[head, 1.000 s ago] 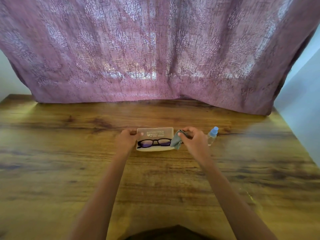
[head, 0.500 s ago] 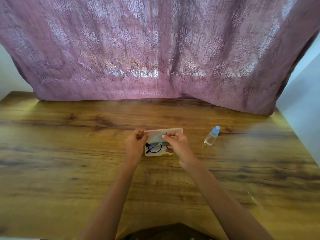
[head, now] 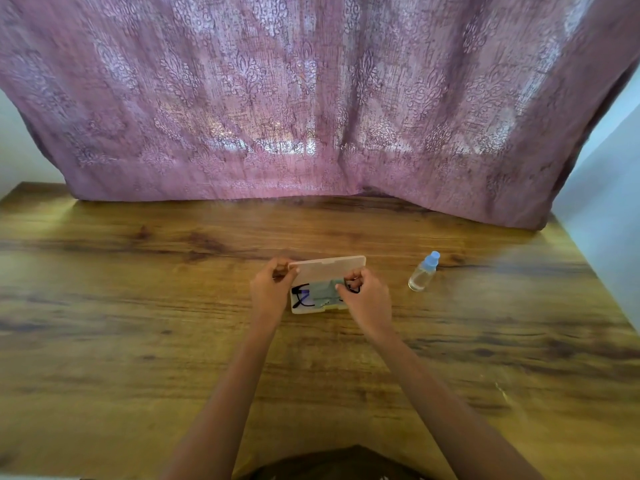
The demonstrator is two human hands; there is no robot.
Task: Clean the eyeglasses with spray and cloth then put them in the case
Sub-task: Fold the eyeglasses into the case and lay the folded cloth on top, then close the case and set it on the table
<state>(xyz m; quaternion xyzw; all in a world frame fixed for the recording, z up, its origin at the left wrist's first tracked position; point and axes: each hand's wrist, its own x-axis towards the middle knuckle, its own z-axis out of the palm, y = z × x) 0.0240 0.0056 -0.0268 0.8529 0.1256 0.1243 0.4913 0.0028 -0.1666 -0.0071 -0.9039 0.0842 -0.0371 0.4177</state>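
An open beige glasses case [head: 304, 309] lies on the table with its lid [head: 329, 266] raised. Black-framed eyeglasses [head: 300, 295] rest inside it, and a grey-green cloth [head: 323, 292] covers their middle. My left hand [head: 272, 289] pinches the lid's left corner. My right hand [head: 367, 299] is at the case's right end. Its thumb and fingers are closed on the cloth's right edge, over the frame's right end. A small clear spray bottle [head: 423, 271] with a blue cap stands to the right of the case, apart from both hands.
A wooden table [head: 138, 341] stretches wide to both sides and toward me. A mauve patterned curtain [head: 311, 98] hangs down to its far edge. A pale wall [head: 609, 220] borders the right side.
My right hand has carried the cloth from beside the case onto the eyeglasses inside it. My left hand has stayed at the lid's left corner. The bottle has not moved.
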